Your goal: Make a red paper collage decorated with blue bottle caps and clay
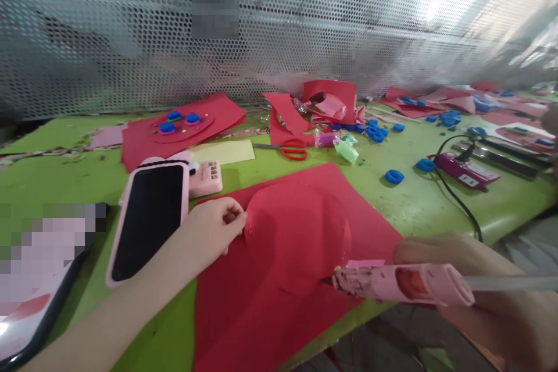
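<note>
A red paper circle [300, 238] lies on a larger red sheet [231, 308] on the green table. My left hand [220, 224] is closed at the circle's left edge, thumb and fingertips pinching its rim. In my right hand [492, 302] is a pink hot glue gun [396, 283], a clear glue stick [510, 283] sticking out behind. Its dark nozzle points left and reaches the circle's lower right edge; whether it touches the paper I cannot tell. The gun's body partly hides my right fingers.
Beside my left forearm lies a pink-framed phone [150, 218]. Farther back are red-handled scissors [293, 149], red paper scraps [288, 116], blue rings [394, 176] and a cut-out with blue pieces [183, 128]. A purple device [466, 170] trails a black cable [462, 206]. Perforated metal [279, 29] stands behind.
</note>
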